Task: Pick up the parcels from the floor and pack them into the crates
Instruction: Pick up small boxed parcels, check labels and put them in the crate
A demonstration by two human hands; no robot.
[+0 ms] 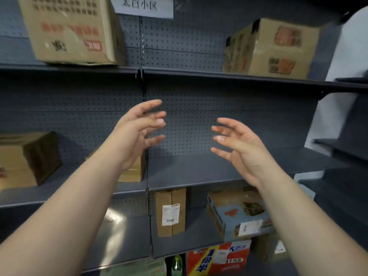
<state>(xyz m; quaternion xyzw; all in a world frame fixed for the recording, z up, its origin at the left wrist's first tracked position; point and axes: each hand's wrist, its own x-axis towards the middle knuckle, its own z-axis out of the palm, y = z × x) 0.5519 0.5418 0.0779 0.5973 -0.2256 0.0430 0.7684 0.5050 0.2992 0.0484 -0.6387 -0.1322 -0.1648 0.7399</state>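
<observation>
Both my arms reach out in front of a dark grey shelf rack. My left hand (137,132) and my right hand (239,144) face each other, fingers spread and loosely bent, holding nothing, with a gap between them. Behind them the right part of the middle shelf (209,172) is bare. Cardboard parcels stand on the shelves: a large box (69,30) top left, another box (272,48) top right, a small upright box with a white label (170,212) and a blue printed box (239,214) on the lower shelf. No crate or floor is in view.
A brown box (27,158) sits at the left of the middle shelf, and a smaller one (133,172) shows behind my left wrist. A red and yellow carton (217,257) and a green bottle (176,264) are at the bottom. A paper sign (141,5) hangs on top.
</observation>
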